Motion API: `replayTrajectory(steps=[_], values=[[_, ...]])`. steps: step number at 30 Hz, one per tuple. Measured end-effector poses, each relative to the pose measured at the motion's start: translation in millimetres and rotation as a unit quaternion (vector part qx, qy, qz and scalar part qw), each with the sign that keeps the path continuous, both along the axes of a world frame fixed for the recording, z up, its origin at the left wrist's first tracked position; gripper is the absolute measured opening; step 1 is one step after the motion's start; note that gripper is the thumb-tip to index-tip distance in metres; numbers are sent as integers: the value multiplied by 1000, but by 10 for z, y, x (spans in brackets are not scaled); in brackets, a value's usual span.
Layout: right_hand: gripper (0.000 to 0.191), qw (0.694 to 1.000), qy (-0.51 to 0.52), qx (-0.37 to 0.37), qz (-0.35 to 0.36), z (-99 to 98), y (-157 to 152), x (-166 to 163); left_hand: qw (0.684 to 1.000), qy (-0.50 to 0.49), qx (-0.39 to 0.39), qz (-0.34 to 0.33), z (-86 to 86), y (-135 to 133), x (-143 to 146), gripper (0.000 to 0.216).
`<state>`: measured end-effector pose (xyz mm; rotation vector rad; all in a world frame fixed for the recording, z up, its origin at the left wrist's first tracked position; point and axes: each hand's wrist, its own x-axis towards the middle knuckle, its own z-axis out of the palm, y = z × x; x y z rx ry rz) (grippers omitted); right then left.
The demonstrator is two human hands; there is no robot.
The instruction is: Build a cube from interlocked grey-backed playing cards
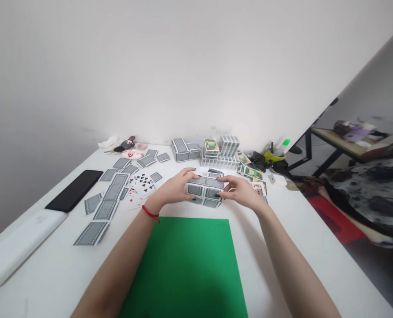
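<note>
Both my hands grip a boxy block built from folded playing cards [204, 191], grey backs outward, held just above the white table [276, 229] beyond a green mat [186, 265]. My left hand [174, 189] wraps its left side, fingers curled over the top; a red string circles that wrist. My right hand [240, 191] pinches the block's right side with thumb and fingers.
Loose grey-backed and face-up cards [117, 194] spread at the left. A black phone [74, 190] and a white flat device [17, 243] lie at the far left. Card blocks [185, 149] and green card boxes [220, 152] stand at the back. Clutter lies at the right.
</note>
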<state>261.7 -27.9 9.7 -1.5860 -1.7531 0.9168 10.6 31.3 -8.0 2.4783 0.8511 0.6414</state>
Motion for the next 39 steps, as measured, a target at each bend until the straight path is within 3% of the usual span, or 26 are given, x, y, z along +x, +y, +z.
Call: replayTrajectory(steps=[6,14,25,30,39], values=[[46,1000,6,19,-3,4,-28,-42,992,30,125,-2,15,-105,63,58],[46,999,22,27,25,-29,4,-12,958,21,285,-1,-268,-211,111,53],[46,999,51,10,13,-23,-9,-17,958,-37,285,0,-369,-183,134,48],[49,996,90,3,12,-110,17,-62,958,-23,287,-3,-363,-118,67,47],[45,988,152,-4,38,-207,99,-192,957,-1,280,80,-326,-127,-142,43]])
